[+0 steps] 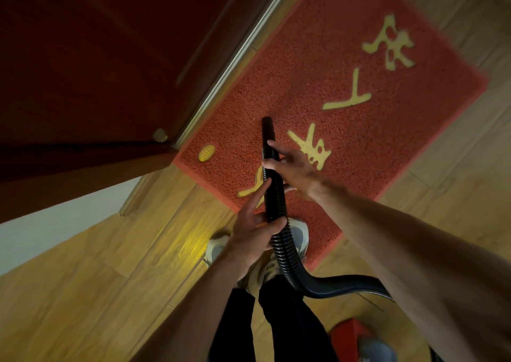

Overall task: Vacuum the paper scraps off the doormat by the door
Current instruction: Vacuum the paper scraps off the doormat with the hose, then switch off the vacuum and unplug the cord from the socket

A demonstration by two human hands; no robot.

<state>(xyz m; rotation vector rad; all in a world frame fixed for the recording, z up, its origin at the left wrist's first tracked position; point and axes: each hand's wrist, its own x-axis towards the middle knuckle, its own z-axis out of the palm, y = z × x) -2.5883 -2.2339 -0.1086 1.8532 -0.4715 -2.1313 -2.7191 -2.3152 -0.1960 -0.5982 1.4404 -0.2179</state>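
A red doormat (318, 65) with yellow characters lies on the wooden floor beside a dark red door (96, 52). I hold a black ribbed vacuum hose (272, 193) over the mat. Its open nozzle end (267, 121) points at the mat's middle. My right hand (293, 168) grips the hose high up, near the nozzle. My left hand (255, 231) grips it lower down. I see no paper scraps on the mat.
The red vacuum body (356, 339) stands on the floor at the bottom right, behind my legs. My shoes (300, 234) rest at the mat's near edge. A metal threshold strip (237, 54) runs along the door. A white wall (55, 223) is at left.
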